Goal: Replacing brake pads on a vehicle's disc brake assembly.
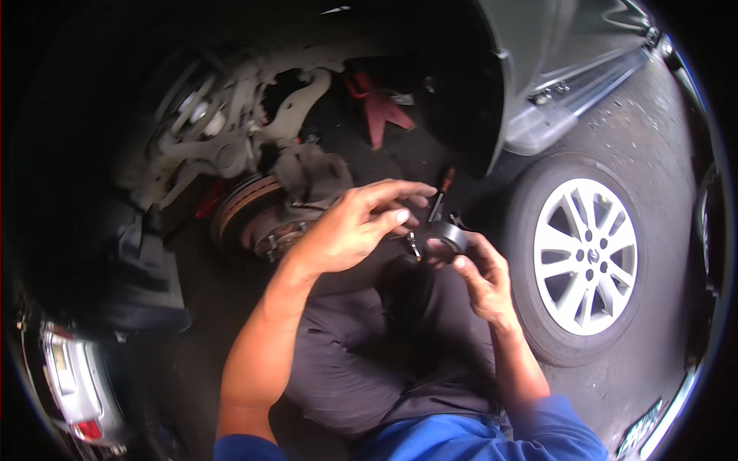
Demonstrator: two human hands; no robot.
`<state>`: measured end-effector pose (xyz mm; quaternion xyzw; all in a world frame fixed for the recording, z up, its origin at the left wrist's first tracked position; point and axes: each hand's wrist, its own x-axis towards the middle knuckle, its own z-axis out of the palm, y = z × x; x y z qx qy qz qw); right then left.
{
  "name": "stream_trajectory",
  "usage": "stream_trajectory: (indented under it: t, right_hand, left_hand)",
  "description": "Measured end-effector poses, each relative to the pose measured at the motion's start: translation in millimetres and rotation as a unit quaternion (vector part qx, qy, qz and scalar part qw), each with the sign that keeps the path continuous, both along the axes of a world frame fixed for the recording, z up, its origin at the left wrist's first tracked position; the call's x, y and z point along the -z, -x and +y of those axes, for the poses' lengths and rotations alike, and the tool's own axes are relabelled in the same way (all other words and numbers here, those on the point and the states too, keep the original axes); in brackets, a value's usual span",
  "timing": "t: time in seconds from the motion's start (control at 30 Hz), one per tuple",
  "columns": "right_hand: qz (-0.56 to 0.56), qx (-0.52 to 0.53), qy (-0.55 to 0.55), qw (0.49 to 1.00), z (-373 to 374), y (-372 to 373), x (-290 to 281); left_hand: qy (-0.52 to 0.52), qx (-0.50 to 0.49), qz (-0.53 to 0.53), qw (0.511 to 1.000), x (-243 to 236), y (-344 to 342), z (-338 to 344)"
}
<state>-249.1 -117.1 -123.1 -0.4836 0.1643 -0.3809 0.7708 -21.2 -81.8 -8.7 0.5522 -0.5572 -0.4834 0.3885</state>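
My right hand (486,280) grips a short, dark, round ring-like piece (449,237) between thumb and fingers, above my knees. Just left of it, my left hand (357,223) is raised with its fingers stretched to the right, apart from the piece and holding nothing that shows. Behind the left wrist, a brake disc (244,211) with its wheel studs is partly covered, and the brake caliper (311,175) sits on its upper right side. Beyond the fingertips lies a red-handled screwdriver (447,183). A small shiny metal tool (413,244) shows between the hands, its kind unclear.
A removed wheel (523,253) with a silver rim lies flat on the right. Under the car stands a red jack stand (380,115), near the suspension arm (296,107). The dark wheel arch overhangs above, with the car's side sill (546,131) at upper right.
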Motion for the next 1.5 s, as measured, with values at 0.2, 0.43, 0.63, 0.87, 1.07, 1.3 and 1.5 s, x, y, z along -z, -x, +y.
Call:
stream_trajectory:
  t: [0.2,0.43,0.63,0.87,1.07,1.3,1.5]
  right_hand:
    - [-0.043,-0.05,-0.057,0.996,-5,1,4]
    - [-0.095,-0.087,-0.212,0.969,-7,6,8]
    - [0.102,0.163,0.036,0.981,3,-12,16]
    - [0.219,0.22,0.278,0.909,15,-31,9]
    - [0.246,0.221,0.258,0.908,10,-38,14]
    - [0.178,0.176,0.154,0.956,1,-51,15]
    - [0.17,0.115,0.128,0.97,-2,-67,21]
  left_hand:
    - [-0.008,0.063,-0.092,0.994,-4,7,-5]
    - [0.084,0.065,-0.176,0.979,7,16,-8]
    - [0.115,0.036,-0.304,0.945,23,32,0]
    - [0.122,-0.03,-0.389,0.913,34,34,2]
    - [0.098,-0.055,-0.397,0.911,45,36,6]
    - [0.22,-0.077,-0.418,0.878,55,33,12]
    - [0.233,-0.056,-0.445,0.863,61,18,22]
